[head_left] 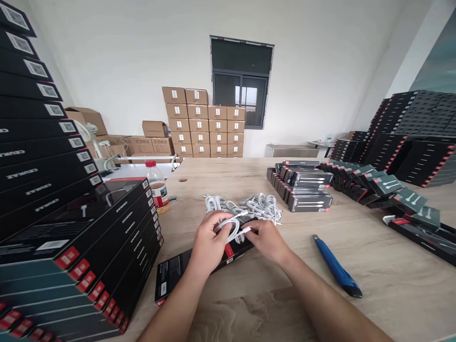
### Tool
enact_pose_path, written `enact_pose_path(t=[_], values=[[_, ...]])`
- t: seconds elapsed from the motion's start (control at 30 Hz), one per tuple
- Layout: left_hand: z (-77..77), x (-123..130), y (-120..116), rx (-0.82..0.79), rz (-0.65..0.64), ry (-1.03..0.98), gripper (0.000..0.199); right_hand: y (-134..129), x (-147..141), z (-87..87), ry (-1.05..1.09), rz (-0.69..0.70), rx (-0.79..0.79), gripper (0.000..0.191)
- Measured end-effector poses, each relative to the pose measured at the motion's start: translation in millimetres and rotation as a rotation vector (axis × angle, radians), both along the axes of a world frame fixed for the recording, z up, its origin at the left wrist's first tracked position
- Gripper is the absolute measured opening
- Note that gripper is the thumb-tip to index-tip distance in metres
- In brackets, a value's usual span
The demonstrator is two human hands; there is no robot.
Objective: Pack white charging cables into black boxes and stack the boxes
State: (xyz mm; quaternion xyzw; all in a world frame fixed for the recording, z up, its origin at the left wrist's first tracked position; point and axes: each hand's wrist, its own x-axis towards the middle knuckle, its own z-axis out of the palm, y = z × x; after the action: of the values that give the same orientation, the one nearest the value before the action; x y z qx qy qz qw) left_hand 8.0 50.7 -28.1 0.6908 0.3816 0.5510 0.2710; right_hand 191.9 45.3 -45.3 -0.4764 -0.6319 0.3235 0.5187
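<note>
With our left hand [210, 241], we are clamping a coiled white cable [234, 232]; with our right hand [268, 240], we are pinching its connector end [246, 230]. We are holding the cable over a black box [175, 271] lying on the wooden table [377, 294], and more white cables [261, 206] are lying just beyond.

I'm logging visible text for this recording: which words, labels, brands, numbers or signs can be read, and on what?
Black boxes at left: white brand word, perhaps ending "MAX", too blurred to be sure.
Front-centre box: small print, unreadable.
Small grey boxes: print too small.
Cartons: labels too small.
Bottle: label too blurred.
</note>
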Motion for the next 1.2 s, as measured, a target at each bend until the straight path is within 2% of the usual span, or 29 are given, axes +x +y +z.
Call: enact_pose_path(t=[0.07, 0.17, 0.3, 0.37, 0.43, 0.5, 0.57, 0.67, 0.73, 0.8, 0.87, 0.97, 1.1, 1.2], values=[[-1.8, -3.1, 3.7, -0.033, 0.046, 0.017, 0.016, 1.6, 2.8, -0.2, -0.034, -0.063, 0.046, 0.007], [-4.2, -4.7, 6.1, -0.082, 0.086, 0.029, 0.017, 1.5, 5.7, 4.3, 0.028, -0.073, 0.069, 0.024], [-6.1, 1.5, 1.5, -0.082, 0.044, 0.032, 0.016, -4.5, -0.4, 9.7, 0.314, 0.161, -0.111, 0.05], [-6.8, 5.5, -1.3, -0.09, 0.001, 0.028, 0.017, -6.6, -5.6, 9.2, 0.39, 0.243, -0.183, 0.051], [-6.3, 6.8, -2.1, -0.136, -0.03, -0.003, 0.026, -5.1, -7.3, 7.2, 0.432, 0.253, -0.193, 0.046], [-3.9, 3.5, -0.7, -0.164, -0.026, -0.039, 0.04, 0.6, -2.2, 4.9, 0.418, 0.143, -0.139, 0.045], [-0.5, -4.3, 1.3, -0.146, 0.032, 0.018, 0.049, 9.1, 10.1, 2.9, 0.352, -0.037, -0.064, 0.051], [1.0, -18.5, 2.1, -0.093, 0.117, 0.338, 0.058, 21.6, 35.3, 0.6, 0.242, -0.26, 0.022, 0.056], [-2.3, -25.3, 0.6, -0.064, 0.104, 0.569, 0.07, 27.1, 49.7, -0.6, 0.19, -0.361, 0.071, 0.06], [-6.7, -28.2, -1.4, -0.046, 0.084, 0.706, 0.077, 29.6, 57.6, -1.4, 0.143, -0.429, 0.11, 0.06], [-8.4, -28.1, -3.1, -0.045, 0.093, 0.769, 0.077, 29.7, 58.2, -1.5, 0.11, -0.433, 0.131, 0.053], [-2.2, -26.2, -5.0, -0.03, 0.137, 0.776, 0.073, 26.3, 49.3, 0.4, 0.092, -0.372, 0.159, 0.043], [11.9, -26.4, -8.9, 0.027, 0.149, 0.69, 0.073, 18.2, 34.6, 7.1, 0.114, -0.286, 0.179, 0.042], [16.1, -27.5, -12.0, 0.081, 0.156, 0.628, 0.075, 10.7, 28.9, 14.2, 0.158, -0.257, 0.181, 0.043]])
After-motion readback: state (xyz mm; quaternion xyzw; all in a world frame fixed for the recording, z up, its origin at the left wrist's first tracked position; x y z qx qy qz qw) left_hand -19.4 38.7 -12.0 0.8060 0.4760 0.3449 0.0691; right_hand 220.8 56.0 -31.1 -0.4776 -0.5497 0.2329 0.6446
